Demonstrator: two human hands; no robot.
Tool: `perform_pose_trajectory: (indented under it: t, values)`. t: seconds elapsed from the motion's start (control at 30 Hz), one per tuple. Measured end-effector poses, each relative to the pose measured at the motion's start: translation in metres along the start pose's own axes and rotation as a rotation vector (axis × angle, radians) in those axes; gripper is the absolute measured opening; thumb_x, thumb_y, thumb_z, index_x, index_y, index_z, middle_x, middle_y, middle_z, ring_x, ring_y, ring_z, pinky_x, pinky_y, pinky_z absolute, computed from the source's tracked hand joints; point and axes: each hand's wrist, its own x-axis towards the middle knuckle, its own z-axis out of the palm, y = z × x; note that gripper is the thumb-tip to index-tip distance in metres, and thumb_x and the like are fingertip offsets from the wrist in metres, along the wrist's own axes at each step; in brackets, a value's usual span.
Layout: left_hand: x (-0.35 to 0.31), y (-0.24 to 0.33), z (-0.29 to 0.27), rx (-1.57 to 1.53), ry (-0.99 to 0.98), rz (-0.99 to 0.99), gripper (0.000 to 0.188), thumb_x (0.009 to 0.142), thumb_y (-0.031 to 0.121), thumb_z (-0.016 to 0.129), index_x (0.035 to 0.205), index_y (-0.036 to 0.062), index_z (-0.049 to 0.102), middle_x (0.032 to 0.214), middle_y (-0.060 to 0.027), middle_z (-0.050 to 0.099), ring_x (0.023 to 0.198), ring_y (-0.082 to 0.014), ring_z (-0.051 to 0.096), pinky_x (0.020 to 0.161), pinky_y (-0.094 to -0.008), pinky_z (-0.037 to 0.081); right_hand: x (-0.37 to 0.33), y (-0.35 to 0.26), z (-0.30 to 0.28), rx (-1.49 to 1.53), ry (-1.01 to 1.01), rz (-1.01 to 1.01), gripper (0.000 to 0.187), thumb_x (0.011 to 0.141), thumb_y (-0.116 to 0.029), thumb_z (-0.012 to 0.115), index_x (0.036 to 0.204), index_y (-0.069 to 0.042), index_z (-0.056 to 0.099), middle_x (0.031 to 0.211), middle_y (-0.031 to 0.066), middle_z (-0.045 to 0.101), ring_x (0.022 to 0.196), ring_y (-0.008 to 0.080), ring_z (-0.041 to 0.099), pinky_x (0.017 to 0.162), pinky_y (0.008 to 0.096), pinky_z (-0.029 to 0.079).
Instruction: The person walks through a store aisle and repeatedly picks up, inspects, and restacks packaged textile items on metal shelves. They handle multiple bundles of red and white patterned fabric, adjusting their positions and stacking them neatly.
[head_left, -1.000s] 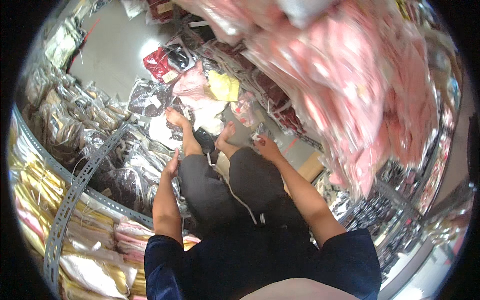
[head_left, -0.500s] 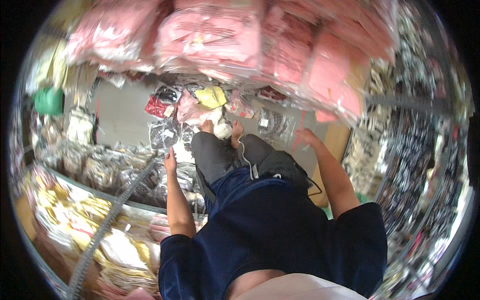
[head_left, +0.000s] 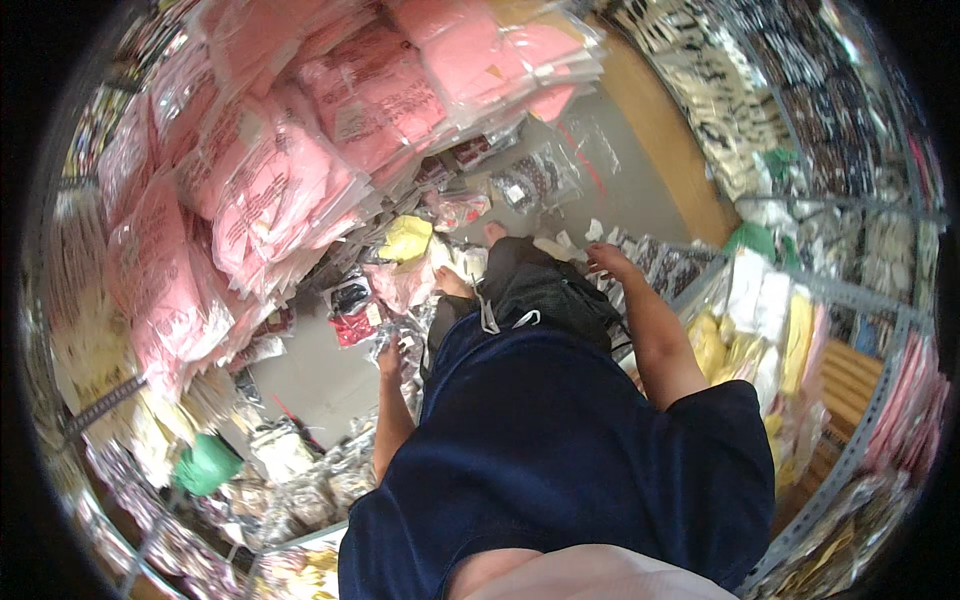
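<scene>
Both arms hang away from my body over a floor strewn with bagged goods. My left hand (head_left: 390,358) is low on the left, its fingers loosely extended with nothing visible in them. Close by it lie a clear bag with a red folded item (head_left: 355,328) and a pale pink bagged item (head_left: 397,290). On the right, my right hand (head_left: 612,262) has its fingers apart and slightly bent, holding nothing that I can see. Below it are dark patterned items in clear bags (head_left: 665,265). A yellow bagged item (head_left: 408,238) lies in front of my bare feet.
Bulky stacks of pink bagged garments (head_left: 370,95) jut out ahead and to the left. A green bag (head_left: 207,465) sits at the lower left. Metal shelving (head_left: 850,292) with packed goods stands on the right. A tan board (head_left: 665,130) borders the grey floor (head_left: 625,165).
My body has turned to the right, so the pink stacks have swung leftward in view. The right-hand shelving now shows more. Both hands stay at my sides without picking anything up.
</scene>
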Motion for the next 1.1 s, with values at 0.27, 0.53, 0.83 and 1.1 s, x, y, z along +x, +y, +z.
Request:
perform_pose_trajectory:
  t: [0.27, 0.53, 0.83, 1.1]
  values:
    - [0.029, 0.095, -0.068, 0.01, 0.071, 0.121, 0.054, 0.092, 0.053, 0.053, 0.117, 0.0055, 0.059, 0.106, -0.0053, 0.066, 0.089, -0.0205, 0.063, 0.076, -0.0351, 0.048, -0.003, 0.065, 0.03, 0.35, 0.178, -0.057, 0.033, 0.09, -0.039, 0.061, 0.106, -0.01, 0.06, 0.091, 0.0037, 0.059, 0.08, 0.0171, 0.057, 0.064, 0.0374, 0.047]
    - [0.043, 0.159, 0.024, 0.181, -0.041, 0.169, 0.056, 0.09, 0.054, 0.056, 0.122, 0.0076, 0.055, 0.11, -0.0071, 0.062, 0.102, -0.0191, 0.06, 0.077, -0.0415, 0.045, 0.032, 0.085, -0.019, 0.693, 0.116, 0.028, 0.035, 0.09, -0.039, 0.059, 0.113, -0.012, 0.055, 0.098, 0.0023, 0.06, 0.086, 0.0169, 0.06, 0.074, 0.0404, 0.046]
    - [-0.027, 0.218, 0.178, 0.503, -0.035, 0.188, 0.053, 0.089, 0.057, 0.057, 0.111, 0.0092, 0.063, 0.102, 0.0004, 0.064, 0.082, -0.0123, 0.056, 0.068, -0.0305, 0.043, 0.087, 0.047, -0.135, 0.658, 0.144, -0.098, 0.04, 0.092, -0.039, 0.057, 0.117, -0.009, 0.057, 0.104, 0.0069, 0.065, 0.091, 0.0179, 0.063, 0.075, 0.0357, 0.049]
    - [0.004, 0.252, 0.211, 1.069, -0.153, 0.449, 0.052, 0.093, 0.049, 0.054, 0.103, -0.0013, 0.066, 0.091, -0.01, 0.068, 0.079, -0.0167, 0.064, 0.069, -0.0277, 0.049, 0.091, 0.034, -0.172, 0.771, 0.114, -0.121, 0.042, 0.093, -0.04, 0.057, 0.119, -0.008, 0.056, 0.11, 0.0071, 0.065, 0.091, 0.018, 0.064, 0.075, 0.0347, 0.05]
